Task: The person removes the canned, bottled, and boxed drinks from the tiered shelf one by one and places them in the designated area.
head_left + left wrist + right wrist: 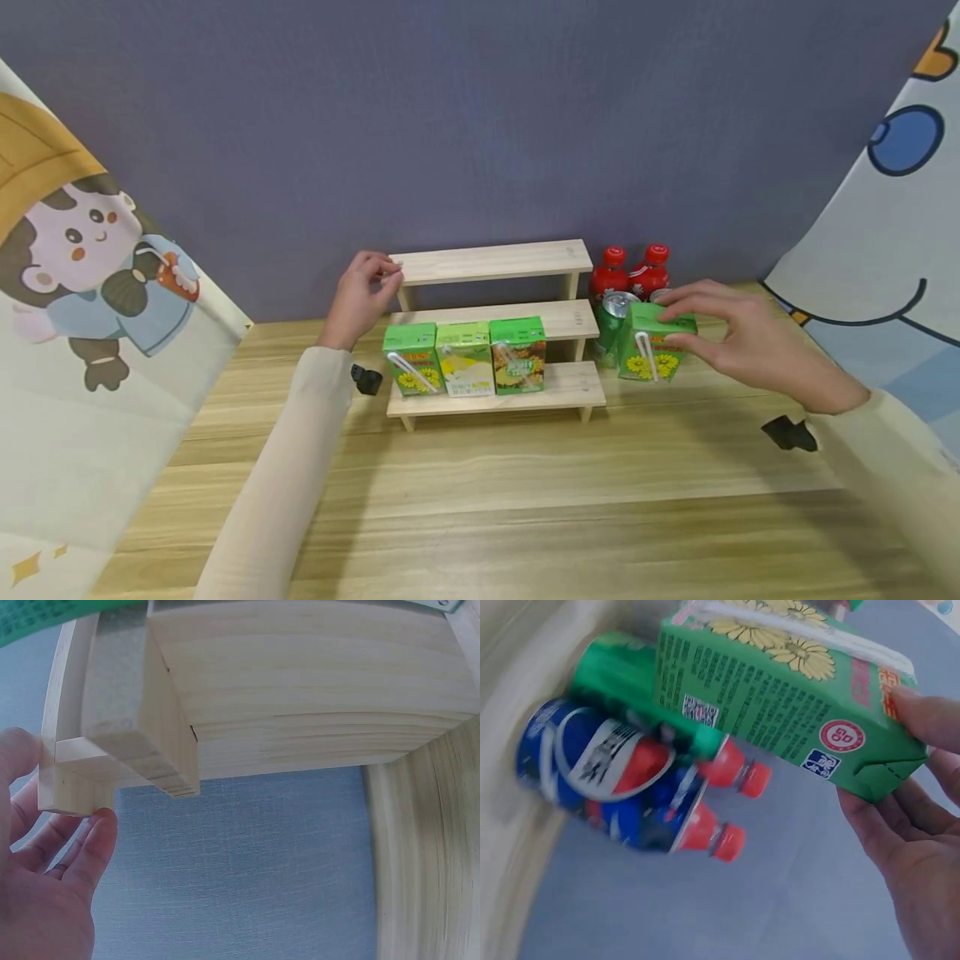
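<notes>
Sleeved arms reach out: the left hand (pixel 365 293) pinches the wooden shelf (pixel 495 261) corner, seemingly steadying it, while the right hand (pixel 738 337) grips a green carton (pixel 651 343) beside the bottles (pixel 633 271).

Between the right hand's fingers (pixel 693 343) sits a green carton (pixel 651 342) printed with yellow flowers, beside red-capped bottles (pixel 632 273).
</notes>
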{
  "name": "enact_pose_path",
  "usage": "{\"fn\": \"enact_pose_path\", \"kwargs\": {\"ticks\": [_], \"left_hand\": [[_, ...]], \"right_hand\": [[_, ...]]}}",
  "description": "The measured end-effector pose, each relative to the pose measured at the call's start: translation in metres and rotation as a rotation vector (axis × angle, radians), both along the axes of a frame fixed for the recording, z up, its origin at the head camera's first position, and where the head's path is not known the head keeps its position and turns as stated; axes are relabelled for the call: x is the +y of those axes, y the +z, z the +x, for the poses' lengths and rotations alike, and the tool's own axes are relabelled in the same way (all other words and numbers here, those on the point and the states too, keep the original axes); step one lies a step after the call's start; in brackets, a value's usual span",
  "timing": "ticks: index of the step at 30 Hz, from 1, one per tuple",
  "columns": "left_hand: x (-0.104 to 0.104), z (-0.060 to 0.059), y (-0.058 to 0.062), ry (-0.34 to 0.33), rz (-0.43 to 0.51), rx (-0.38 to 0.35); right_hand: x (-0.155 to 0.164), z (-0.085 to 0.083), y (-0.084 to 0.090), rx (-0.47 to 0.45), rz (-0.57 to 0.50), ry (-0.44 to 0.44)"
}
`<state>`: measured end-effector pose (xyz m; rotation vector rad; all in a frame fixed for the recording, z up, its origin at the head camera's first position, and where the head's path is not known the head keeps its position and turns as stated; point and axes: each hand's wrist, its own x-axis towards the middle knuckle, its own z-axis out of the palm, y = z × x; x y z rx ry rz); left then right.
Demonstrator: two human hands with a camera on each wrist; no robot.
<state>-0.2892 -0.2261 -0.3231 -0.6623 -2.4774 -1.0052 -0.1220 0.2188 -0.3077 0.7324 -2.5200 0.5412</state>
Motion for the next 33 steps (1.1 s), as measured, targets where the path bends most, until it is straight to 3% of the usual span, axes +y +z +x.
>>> {"fn": "enact_pose_path", "kwargs": {"ticks": [3,9,17,25,33], "left_hand": [[0.0,0.001,0.0,0.008,-0.003,-0.005],[0.0,0.001,0.0,0.005,0.005,0.0],[-0.001,0.001,-0.001,0.002,0.008,0.007],[0.0,0.0,0.0,-0.005,0.017,0.004],[0.0,0.001,0.003,-0.013,0.024,0.006]], "right_hand": [[0.009,0.004,-0.005,0.013,0.042,-0.048],[0.018,0.005,-0.028,0.048,0.013,0.027],[0.02,-0.006,-0.052,-0.055,-0.012,0.026],[0.016,-0.013,-0.065,-0.103,-0.028,0.041],[0.012,-0.017,-0.072,-0.059,-0.107,0.09]]}}
